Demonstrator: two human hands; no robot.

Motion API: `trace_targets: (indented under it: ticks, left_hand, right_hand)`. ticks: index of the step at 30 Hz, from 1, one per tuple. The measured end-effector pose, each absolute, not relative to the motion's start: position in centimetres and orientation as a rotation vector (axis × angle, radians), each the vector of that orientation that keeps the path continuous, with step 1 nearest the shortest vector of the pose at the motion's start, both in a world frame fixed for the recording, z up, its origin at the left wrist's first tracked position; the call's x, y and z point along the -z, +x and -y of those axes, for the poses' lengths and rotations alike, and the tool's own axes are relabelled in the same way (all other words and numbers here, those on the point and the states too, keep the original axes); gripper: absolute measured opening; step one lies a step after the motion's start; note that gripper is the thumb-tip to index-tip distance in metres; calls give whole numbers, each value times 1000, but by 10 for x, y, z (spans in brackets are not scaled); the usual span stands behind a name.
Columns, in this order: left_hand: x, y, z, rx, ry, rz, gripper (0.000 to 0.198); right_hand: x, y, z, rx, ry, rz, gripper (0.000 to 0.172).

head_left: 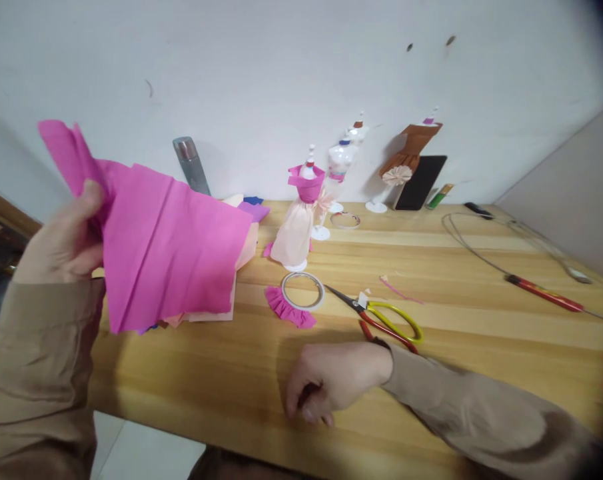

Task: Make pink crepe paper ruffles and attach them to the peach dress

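Note:
Raised at the left, my left hand (76, 233) is closed round the bunched end of a sheet of pink crepe paper (171, 247), which hangs creased toward the middle. My right hand (338, 380) hovers low over the front of the table, its fingers loosely curled with nothing seen in them. Just beyond it lie scissors (388, 323) with one yellow and one red handle. A roll of tape (304, 291) rests partly on a gathered pink paper strip (286, 308). Behind that stands a small dress form (296, 227) with a pink top and pale skirt.
More small dress forms stand by the wall, one in a brown dress (406, 150). A dark tablet or phone (421, 183) leans there. A grey bottle (191, 163) stands behind the paper pile. At right lie a red tool (544, 293) and its cable on the wooden table (481, 373).

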State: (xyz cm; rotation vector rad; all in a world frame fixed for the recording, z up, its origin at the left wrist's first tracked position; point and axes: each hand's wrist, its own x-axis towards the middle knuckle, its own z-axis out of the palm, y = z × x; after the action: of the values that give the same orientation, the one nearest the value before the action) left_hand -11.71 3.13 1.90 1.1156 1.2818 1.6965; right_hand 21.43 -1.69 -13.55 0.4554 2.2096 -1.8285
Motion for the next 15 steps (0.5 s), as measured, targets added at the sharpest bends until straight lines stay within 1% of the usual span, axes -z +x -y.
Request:
trace_targets:
  ticks: [3, 4, 5, 7, 11, 13, 15]
  left_hand:
    - [-11, -110, -24, -1319, 1156, -1457, 61]
    - [-7, -108, -24, -1187, 1124, -1535, 66]
    - [-2, -107, -24, -1092, 1084, -1586, 67]
    - [6, -104, -24, -1059, 1033, -1595, 60]
    - [11, -89, -18, -1292, 1018, -1405, 38]
    - [10, -76, -10, -1359, 1000, -1338, 31]
    - [10, -61, -1, -1428, 915, -1326, 30]
  right_hand:
    - [135, 214, 17, 1841, 441, -2203, 20]
    - [134, 214, 17, 1839, 441, -2203, 20]
    - [133, 214, 17, 1834, 441, -2205, 19]
    - [131, 215, 17, 1822, 436, -2218, 19]
    - [130, 213, 19, 1862, 511, -2319, 19]
    - [131, 211, 20, 1985, 659, -2356, 22]
    - [131, 208, 21, 2222, 845, -2336, 32]
